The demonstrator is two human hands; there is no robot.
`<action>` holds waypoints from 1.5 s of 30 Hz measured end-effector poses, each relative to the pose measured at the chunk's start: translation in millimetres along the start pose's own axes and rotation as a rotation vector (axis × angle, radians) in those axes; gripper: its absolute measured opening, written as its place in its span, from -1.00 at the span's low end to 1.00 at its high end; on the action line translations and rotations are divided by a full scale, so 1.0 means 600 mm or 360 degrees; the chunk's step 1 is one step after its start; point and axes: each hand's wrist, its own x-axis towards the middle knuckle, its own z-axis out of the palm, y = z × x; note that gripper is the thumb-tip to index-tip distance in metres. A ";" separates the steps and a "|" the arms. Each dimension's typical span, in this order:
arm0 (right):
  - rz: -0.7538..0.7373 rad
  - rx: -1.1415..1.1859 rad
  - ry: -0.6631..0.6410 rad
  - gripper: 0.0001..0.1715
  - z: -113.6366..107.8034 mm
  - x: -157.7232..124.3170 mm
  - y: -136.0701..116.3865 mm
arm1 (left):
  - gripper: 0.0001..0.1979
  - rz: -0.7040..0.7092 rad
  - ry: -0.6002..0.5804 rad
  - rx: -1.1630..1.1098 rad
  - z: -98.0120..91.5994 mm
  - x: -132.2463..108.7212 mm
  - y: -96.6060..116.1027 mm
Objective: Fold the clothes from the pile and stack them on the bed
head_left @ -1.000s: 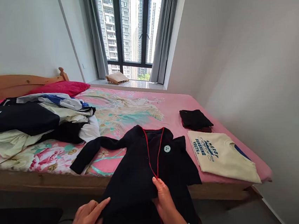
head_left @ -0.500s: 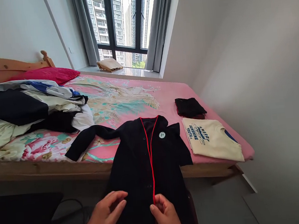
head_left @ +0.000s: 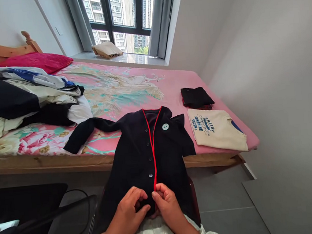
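Observation:
A dark navy cardigan with red trim down its front and a round badge hangs from the bed's edge toward my lap. One sleeve lies stretched out to the left on the sheet. My left hand and my right hand both pinch the lower front of the cardigan, on either side of the red trim, fingers closed on the cloth. A button shows just above my hands.
The bed has a pink floral sheet. A heap of unfolded clothes lies at its left. A folded black garment and a folded cream T-shirt lie at its right. A dark chair stands at lower left.
Both hands slid down the cardigan's front to its lower part and closed on it beside the red trim. The view tilted downward.

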 end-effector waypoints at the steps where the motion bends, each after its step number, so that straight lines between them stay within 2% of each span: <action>1: 0.0014 -0.0003 0.0003 -0.40 -0.001 -0.001 -0.002 | -0.92 0.0006 0.0000 0.0016 0.004 -0.002 0.001; 10: 0.0084 -0.0019 -0.0047 -0.53 -0.008 -0.014 0.009 | -0.92 0.0017 -0.0009 0.0075 0.022 -0.005 0.003; 14: 0.0035 -0.0090 -0.0079 -0.65 -0.018 -0.021 0.012 | -0.95 -0.0143 0.0002 -0.0227 0.015 -0.004 -0.005; 18: -0.0336 -0.0597 0.0097 -0.84 -0.057 -0.026 0.006 | -0.79 -0.0340 0.0274 -0.0727 -0.013 -0.004 -0.037; 20: -0.0453 -0.0915 0.0145 -0.81 -0.077 -0.030 0.001 | -0.72 -0.0380 0.0387 -0.0904 -0.034 -0.008 -0.049; 22: -0.0475 -0.1193 0.0140 -0.75 -0.089 -0.036 -0.004 | -0.70 -0.0403 0.0469 -0.0991 -0.053 -0.014 -0.051; 25: -0.0409 -0.1568 0.0143 -0.72 -0.088 -0.042 -0.009 | -0.69 -0.0399 0.0562 -0.1012 -0.071 -0.020 -0.041; 27: -0.0365 -0.1768 0.0171 -0.69 -0.079 -0.041 -0.010 | -0.68 -0.0400 0.0564 -0.1007 -0.071 -0.019 -0.034; 30: -0.0381 -0.1985 0.0216 -0.68 -0.067 -0.033 -0.005 | -0.68 -0.0399 0.0465 -0.0976 -0.059 -0.013 -0.031; 33: -0.0474 -0.2083 0.0255 -0.80 -0.066 -0.020 0.007 | -0.71 -0.0373 0.0354 -0.0888 -0.042 -0.010 -0.037; 36: -0.0544 -0.1959 0.0304 -0.81 -0.080 -0.008 0.019 | -0.77 -0.0357 0.0283 -0.0764 -0.031 -0.013 -0.043; 40: -0.0361 -0.1467 0.0404 -0.62 -0.118 -0.001 0.016 | -0.84 -0.0329 0.0225 -0.0594 -0.029 -0.016 -0.033; 42: -0.0268 -0.1131 0.0478 -0.52 -0.139 -0.009 -0.004 | -0.86 -0.0307 0.0177 -0.0479 -0.031 -0.016 -0.018; 45: -0.0266 -0.0650 0.0590 -0.51 -0.155 -0.040 -0.058 | -0.90 -0.0250 0.0026 -0.0292 -0.029 -0.007 0.006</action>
